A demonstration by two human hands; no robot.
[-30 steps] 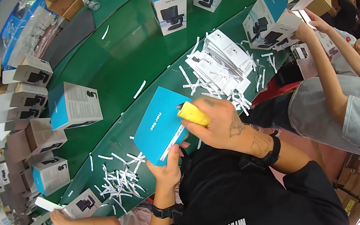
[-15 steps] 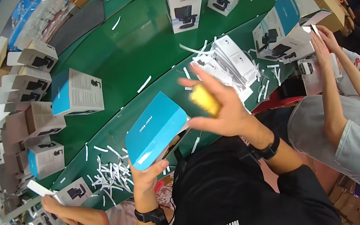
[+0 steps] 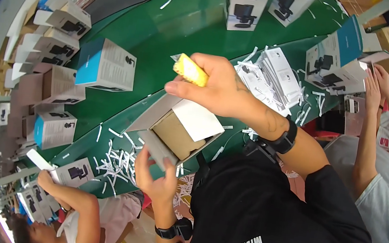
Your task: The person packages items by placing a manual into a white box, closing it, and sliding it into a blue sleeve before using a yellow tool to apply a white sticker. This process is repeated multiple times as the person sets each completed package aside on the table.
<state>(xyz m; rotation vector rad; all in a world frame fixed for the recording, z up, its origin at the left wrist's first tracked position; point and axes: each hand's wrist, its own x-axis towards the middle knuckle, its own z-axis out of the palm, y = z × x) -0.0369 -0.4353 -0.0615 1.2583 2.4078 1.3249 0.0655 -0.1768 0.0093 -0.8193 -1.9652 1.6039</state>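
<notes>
The open box [image 3: 178, 131] is matt cardboard, grey outside with a brown insert. Above it, the yellow tool [image 3: 190, 69] looks like smooth plastic. Around it, thin white paper strips [image 3: 118, 160] litter the smooth green table [image 3: 169, 22].

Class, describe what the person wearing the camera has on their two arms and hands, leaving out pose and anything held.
Both hands are bare, no gloves. The right hand has a black band at the wrist and a dark tattoo on the inner forearm. The left hand has a black wristwatch. The sleeves are black.
</notes>
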